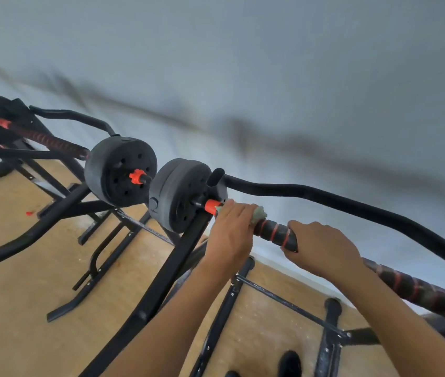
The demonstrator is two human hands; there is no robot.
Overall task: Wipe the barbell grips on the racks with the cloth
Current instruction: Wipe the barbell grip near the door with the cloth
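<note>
Both hands are curling over the black red-striped foam barbell grip (275, 233), the left hand (230, 235) clutching a pale green cloth (259, 213) against it, the right hand (321, 248) gripping bare.

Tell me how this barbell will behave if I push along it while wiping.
The barbell is round, so it would probably roll on the rack; the right hand gripping it likely steadies it. The black plates suggest it is heavy and slow to slide. Its spiral-wrapped grip probably isn't slippery.
</note>
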